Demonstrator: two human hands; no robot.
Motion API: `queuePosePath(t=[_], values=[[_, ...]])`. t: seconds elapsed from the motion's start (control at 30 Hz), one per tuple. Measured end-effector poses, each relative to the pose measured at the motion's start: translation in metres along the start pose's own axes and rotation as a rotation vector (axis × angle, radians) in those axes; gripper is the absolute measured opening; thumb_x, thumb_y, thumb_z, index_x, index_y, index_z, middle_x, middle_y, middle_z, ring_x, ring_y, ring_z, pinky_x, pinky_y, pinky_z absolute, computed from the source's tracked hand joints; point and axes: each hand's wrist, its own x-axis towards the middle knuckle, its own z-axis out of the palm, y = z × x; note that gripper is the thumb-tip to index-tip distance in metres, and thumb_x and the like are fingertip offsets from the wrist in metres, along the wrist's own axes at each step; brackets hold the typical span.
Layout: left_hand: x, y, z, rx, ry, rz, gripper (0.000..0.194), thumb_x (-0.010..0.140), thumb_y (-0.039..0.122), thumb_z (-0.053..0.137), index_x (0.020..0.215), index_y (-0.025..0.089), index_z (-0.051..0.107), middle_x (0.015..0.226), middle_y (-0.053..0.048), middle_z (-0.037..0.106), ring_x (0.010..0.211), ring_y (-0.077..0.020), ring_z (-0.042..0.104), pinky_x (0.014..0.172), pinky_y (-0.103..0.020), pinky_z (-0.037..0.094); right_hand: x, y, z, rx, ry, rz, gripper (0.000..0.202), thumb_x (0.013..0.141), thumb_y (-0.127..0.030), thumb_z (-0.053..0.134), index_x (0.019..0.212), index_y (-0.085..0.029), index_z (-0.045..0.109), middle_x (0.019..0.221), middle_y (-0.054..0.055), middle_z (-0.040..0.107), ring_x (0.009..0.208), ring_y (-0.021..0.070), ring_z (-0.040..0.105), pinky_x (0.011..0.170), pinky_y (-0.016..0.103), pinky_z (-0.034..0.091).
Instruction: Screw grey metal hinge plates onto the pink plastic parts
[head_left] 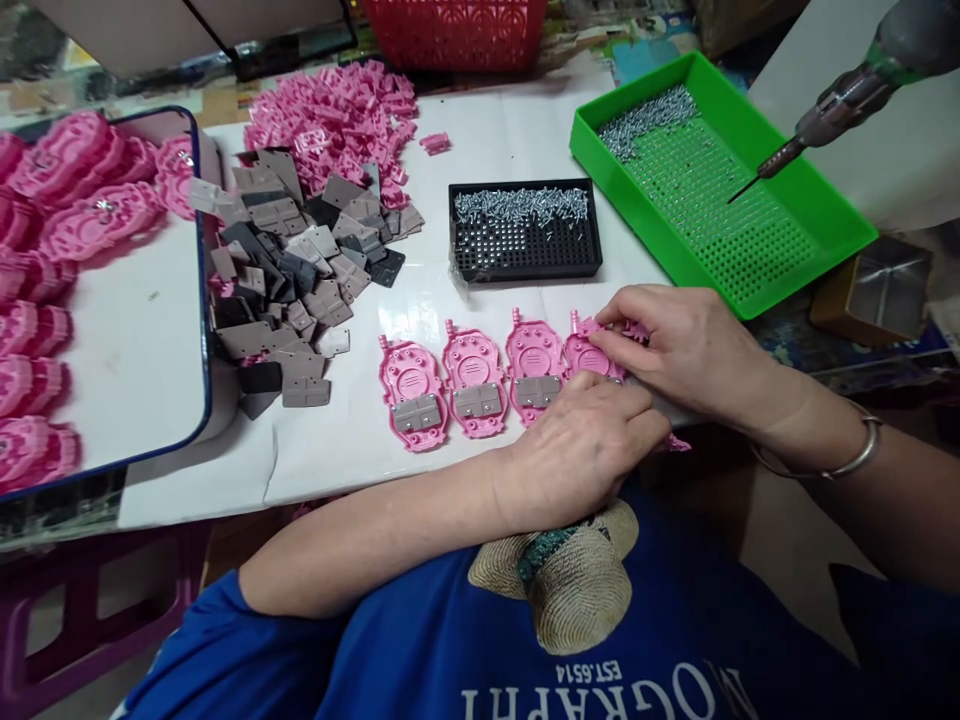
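Working at the worktop's [300,480] near edge, both hands meet over the fourth pink shell [576,352], right end of the clear row. Right hand [664,338]: thumb and forefinger pinching a pink piece [589,328] at the shell's upper end; loose part or rim, too covered to say. Left hand [585,440]: fingers curled over the shell's lower end, tips hidden, so cannot tell what they pinch. Step in hand, by my reading: seating or adjusting a part in that shell. Next move probably calls for a light press with the shell steadied. Leftward along the near edge, three more shells [411,370] lie with grey plates [415,412] across their lower halves, small screws showing. Little margin between row and edge; a slip toward the body could carry a shell off. Beyond the row, a band of bare sheet, then the black screw tray [525,272]. Green tray [810,262] crowds the right hand's far side, power screwdriver [817,125] above it. Best room: left of the row, short of the grey plate heap [300,290] and blue-rimmed tray [135,350].
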Motion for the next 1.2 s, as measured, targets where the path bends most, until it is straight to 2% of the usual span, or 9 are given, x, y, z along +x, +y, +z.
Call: queuePosePath(t=[0.1,0.27,0.5,0.67,0.77,0.9,1.07,1.2], values=[[0.001,0.0,0.0,0.009,0.007,-0.006,0.023,0.1,0.015,0.038,0.099,0.014,0.061,0.09,-0.004,0.061,0.086,-0.0184,0.056,0.082,-0.033,0.037,0.0,0.001,0.001,0.063,0.006,0.008,0.012,0.088,-0.027,0.061,0.078,-0.019,0.063,0.074,0.003,0.068,0.065,0.0151,0.06,0.06,0.029,0.043],[0.001,0.0,0.0,0.002,-0.023,0.0,0.024,0.1,0.013,0.037,0.099,0.014,0.061,0.093,-0.005,0.061,0.089,-0.0184,0.056,0.083,-0.032,0.037,0.0,-0.002,0.001,-0.061,-0.029,-0.014,0.019,0.091,-0.027,0.055,0.074,-0.019,0.059,0.073,0.006,0.067,0.066,0.0172,0.059,0.06,0.031,0.041],[0.001,0.001,0.002,0.03,0.026,-0.005,0.024,0.1,0.015,0.038,0.094,0.014,0.061,0.088,-0.005,0.06,0.082,-0.0177,0.054,0.081,-0.032,0.038,0.002,0.001,0.003,0.1,-0.032,0.088,0.009,0.085,-0.024,0.064,0.081,-0.016,0.065,0.073,0.002,0.069,0.065,0.0139,0.061,0.06,0.026,0.043],[0.002,0.0,0.002,0.032,0.047,0.018,0.024,0.1,0.017,0.038,0.092,0.014,0.061,0.087,-0.004,0.06,0.081,-0.017,0.054,0.081,-0.032,0.039,-0.003,0.002,-0.004,0.118,0.008,0.115,0.02,0.084,-0.035,0.064,0.094,-0.017,0.066,0.074,0.002,0.068,0.065,0.0148,0.06,0.061,0.027,0.043],[0.002,0.0,0.0,0.023,0.037,0.009,0.025,0.101,0.019,0.038,0.092,0.014,0.061,0.085,-0.004,0.059,0.08,-0.0164,0.054,0.08,-0.03,0.039,-0.008,0.002,-0.018,0.285,0.041,0.159,0.027,0.085,-0.032,0.06,0.108,-0.017,0.064,0.089,0.005,0.069,0.077,0.0172,0.063,0.068,0.029,0.048],[0.002,0.002,-0.002,0.0,0.073,0.003,0.025,0.102,0.021,0.038,0.093,0.014,0.061,0.085,-0.004,0.059,0.081,-0.0166,0.053,0.076,-0.029,0.039,-0.015,-0.003,-0.032,0.673,-0.096,0.232,0.03,0.09,-0.023,0.053,0.119,-0.018,0.06,0.11,0.007,0.069,0.086,0.015,0.065,0.074,0.03,0.054],[-0.001,0.004,-0.002,-0.026,0.142,0.021,0.028,0.102,0.023,0.039,0.091,0.013,0.062,0.086,-0.005,0.059,0.079,-0.0156,0.052,0.072,-0.028,0.039,-0.018,-0.012,-0.029,1.025,-0.111,0.271,0.039,0.091,-0.021,0.057,0.13,-0.018,0.055,0.119,0.009,0.067,0.102,0.0135,0.067,0.09,0.03,0.057],[-0.005,0.005,-0.005,-0.035,0.178,0.045,0.027,0.102,0.022,0.038,0.092,0.012,0.062,0.085,-0.005,0.059,0.081,-0.0161,0.052,0.075,-0.029,0.041,-0.016,-0.016,-0.028,1.132,-0.144,0.297,0.039,0.091,-0.023,0.06,0.128,-0.017,0.052,0.119,0.011,0.068,0.102,0.0146,0.069,0.092,0.031,0.059]])
